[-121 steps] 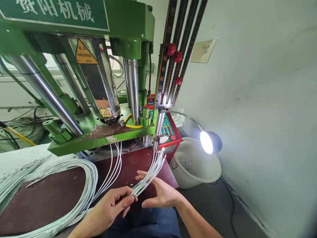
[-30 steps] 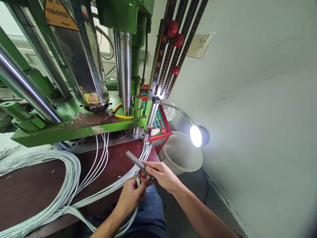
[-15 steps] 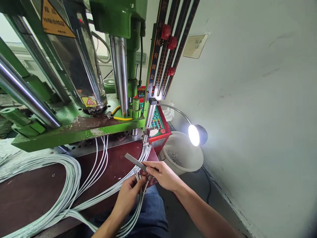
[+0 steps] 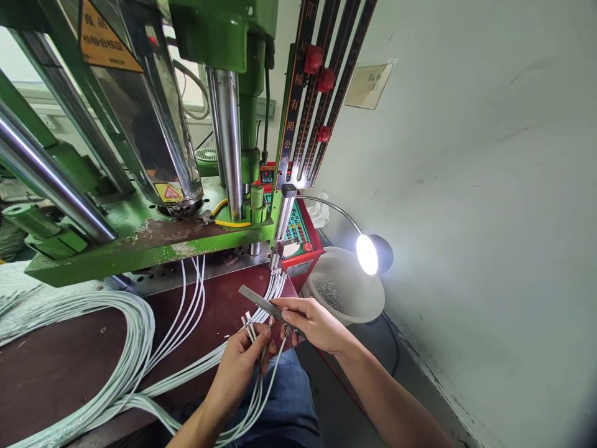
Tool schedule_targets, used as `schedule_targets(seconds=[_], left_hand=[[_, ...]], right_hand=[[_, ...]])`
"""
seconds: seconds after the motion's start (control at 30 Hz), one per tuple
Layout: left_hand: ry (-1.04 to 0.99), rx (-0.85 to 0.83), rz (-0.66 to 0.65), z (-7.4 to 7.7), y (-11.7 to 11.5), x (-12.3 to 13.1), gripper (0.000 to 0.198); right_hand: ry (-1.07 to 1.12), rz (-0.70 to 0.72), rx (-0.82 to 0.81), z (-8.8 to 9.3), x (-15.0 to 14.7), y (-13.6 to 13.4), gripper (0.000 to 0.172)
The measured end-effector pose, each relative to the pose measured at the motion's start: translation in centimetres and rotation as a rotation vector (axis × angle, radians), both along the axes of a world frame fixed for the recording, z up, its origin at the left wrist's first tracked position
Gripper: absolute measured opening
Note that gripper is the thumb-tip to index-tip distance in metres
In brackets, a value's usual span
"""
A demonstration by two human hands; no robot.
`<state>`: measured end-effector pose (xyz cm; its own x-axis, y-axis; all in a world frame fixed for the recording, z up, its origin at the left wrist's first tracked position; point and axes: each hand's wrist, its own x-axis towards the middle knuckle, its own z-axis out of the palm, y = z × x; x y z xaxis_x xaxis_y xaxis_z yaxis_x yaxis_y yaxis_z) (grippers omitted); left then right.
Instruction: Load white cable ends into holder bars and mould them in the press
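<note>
My left hand (image 4: 239,356) is closed around several thin white cables (image 4: 255,398), whose tips poke up above thumb and forefinger. Pinched in my right hand (image 4: 319,325) is a flat metal bar (image 4: 254,297), slanting up to the left over those tips. One cable, with a metal fitting (image 4: 286,333) at its end, runs up to the fingertips of my right hand, apart from the others. Its exact contact with the fingers is partly hidden. Beyond both hands, a bundle of white cable ends (image 4: 278,277) lies on the dark red tabletop (image 4: 219,287).
A green press (image 4: 149,252) rises over the table, with yellow-handled pliers (image 4: 231,223) on it. A large cable coil (image 4: 142,323) covers the left. To the right are a red control box (image 4: 298,264), a lit lamp (image 4: 367,255), a white bucket (image 4: 361,305) and the wall.
My right hand and the bar have shifted slightly right and away from my left hand. One cable now stands apart from the bunch, and the tips in my left hand show more clearly.
</note>
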<state>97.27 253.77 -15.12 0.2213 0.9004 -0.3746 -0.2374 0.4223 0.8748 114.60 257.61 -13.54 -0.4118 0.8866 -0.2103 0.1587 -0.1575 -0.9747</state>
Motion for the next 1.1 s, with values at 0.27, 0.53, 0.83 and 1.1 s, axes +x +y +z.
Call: schedule_targets(seconds=[0.27, 0.53, 0.83, 1.1], left_hand=[[0.113, 0.032, 0.002, 0.3, -0.1, 0.0, 0.04], [0.027, 0.022, -0.074, -0.3, -0.1, -0.3, 0.039], [0.038, 0.006, -0.059, -0.7, 0.3, -0.2, 0.039], [0.093, 0.004, -0.061, -1.0, 0.1, -0.5, 0.037]], right_hand=[[-0.021, -0.007, 0.001, 0.3, -0.3, 0.1, 0.04], [0.033, -0.012, -0.028, -0.1, -0.4, 0.0, 0.038], [0.052, 0.019, -0.089, -1.1, -0.8, -0.1, 0.043], [0.01, -0.005, -0.055, -0.5, -1.1, -0.2, 0.041]])
